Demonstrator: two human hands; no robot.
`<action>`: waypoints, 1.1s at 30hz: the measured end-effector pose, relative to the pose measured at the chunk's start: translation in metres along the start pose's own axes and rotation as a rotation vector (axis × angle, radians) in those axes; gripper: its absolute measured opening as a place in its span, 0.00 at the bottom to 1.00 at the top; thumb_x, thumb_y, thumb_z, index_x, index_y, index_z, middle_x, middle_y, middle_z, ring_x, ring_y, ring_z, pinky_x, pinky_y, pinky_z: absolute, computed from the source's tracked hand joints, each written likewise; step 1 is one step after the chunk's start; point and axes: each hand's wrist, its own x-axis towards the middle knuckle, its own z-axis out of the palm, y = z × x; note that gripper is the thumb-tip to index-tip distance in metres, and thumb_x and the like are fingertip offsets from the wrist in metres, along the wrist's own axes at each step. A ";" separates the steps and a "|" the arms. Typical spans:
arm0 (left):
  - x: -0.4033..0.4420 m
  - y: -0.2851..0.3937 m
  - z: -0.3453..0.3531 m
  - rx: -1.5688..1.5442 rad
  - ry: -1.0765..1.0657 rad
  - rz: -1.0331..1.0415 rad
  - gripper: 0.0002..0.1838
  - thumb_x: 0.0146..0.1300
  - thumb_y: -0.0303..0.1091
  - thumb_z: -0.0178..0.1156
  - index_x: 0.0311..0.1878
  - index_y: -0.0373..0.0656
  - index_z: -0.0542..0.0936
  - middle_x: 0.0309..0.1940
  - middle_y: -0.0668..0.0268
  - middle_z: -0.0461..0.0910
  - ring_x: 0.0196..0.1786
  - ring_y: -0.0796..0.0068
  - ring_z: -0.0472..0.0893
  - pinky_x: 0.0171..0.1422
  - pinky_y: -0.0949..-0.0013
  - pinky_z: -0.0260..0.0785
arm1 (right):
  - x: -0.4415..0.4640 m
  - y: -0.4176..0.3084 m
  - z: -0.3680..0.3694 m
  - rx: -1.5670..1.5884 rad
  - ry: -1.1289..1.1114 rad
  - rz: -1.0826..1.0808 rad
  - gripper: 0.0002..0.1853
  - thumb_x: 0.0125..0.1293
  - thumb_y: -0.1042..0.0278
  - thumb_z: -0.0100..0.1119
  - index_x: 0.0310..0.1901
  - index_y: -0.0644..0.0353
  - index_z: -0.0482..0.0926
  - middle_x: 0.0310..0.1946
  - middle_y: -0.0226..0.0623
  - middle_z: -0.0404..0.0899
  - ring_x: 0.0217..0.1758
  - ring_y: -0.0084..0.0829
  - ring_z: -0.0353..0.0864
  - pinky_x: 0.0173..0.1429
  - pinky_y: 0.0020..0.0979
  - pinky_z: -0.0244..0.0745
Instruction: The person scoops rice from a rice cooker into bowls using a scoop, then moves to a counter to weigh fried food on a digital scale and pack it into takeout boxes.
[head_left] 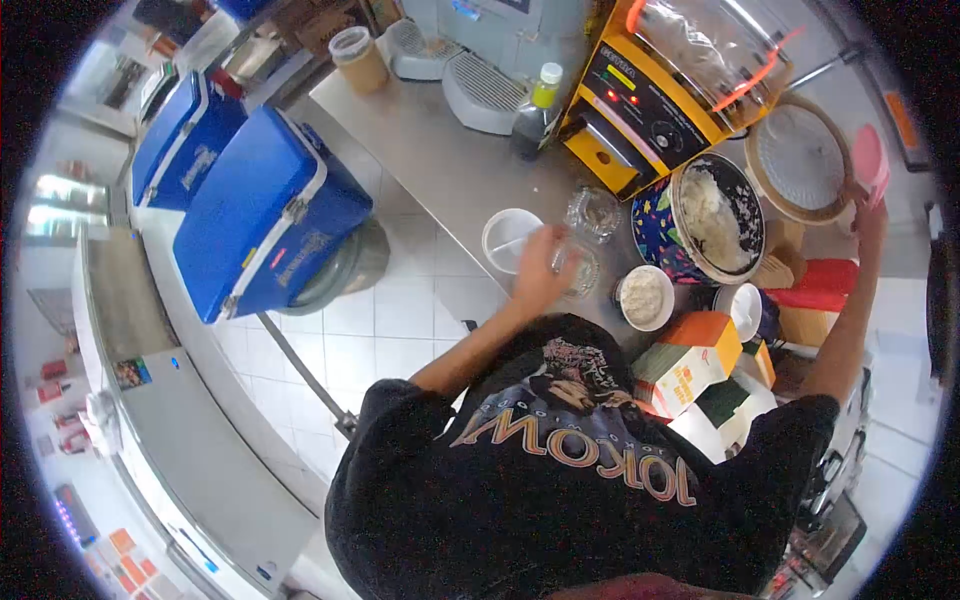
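My left hand is over the steel counter, between a round white bowl and a clear plastic container; its fingers are blurred, and whether they grip either one is unclear. At the right, my right hand is closed around the handle of a pink paddle, raised beside a large round lid. Between my arms stands an open rice pot in a colourful patterned cover, with white rice inside. A white bowl filled with rice sits nearer my body.
A yellow and black sealing machine stands behind the pot. Left of it are a green-capped bottle and a jar. Orange and white boxes lie close to my chest. Blue bins stand left of the counter.
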 end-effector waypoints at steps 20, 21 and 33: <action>0.014 -0.047 -0.029 0.640 -0.223 -0.026 0.59 0.37 0.58 0.78 0.75 0.63 0.59 0.73 0.53 0.55 0.69 0.34 0.57 0.70 0.35 0.54 | -0.062 -0.117 0.004 -0.200 0.156 -0.211 0.28 0.58 0.63 0.67 0.62 0.56 0.76 0.52 0.47 0.83 0.55 0.46 0.82 0.57 0.40 0.74; 0.013 -0.048 -0.028 0.620 -0.204 -0.031 0.59 0.36 0.57 0.79 0.75 0.62 0.59 0.73 0.53 0.55 0.69 0.34 0.57 0.70 0.35 0.54 | -0.065 -0.118 0.000 -0.226 0.124 -0.207 0.27 0.59 0.63 0.65 0.61 0.56 0.76 0.51 0.49 0.83 0.55 0.48 0.81 0.57 0.42 0.74; 0.009 -0.048 -0.024 0.640 -0.158 -0.023 0.56 0.39 0.54 0.78 0.74 0.60 0.61 0.73 0.54 0.56 0.68 0.36 0.58 0.68 0.37 0.57 | -0.106 -0.104 0.005 -0.234 0.298 -0.214 0.23 0.58 0.72 0.56 0.58 0.55 0.77 0.51 0.52 0.81 0.57 0.56 0.78 0.59 0.47 0.73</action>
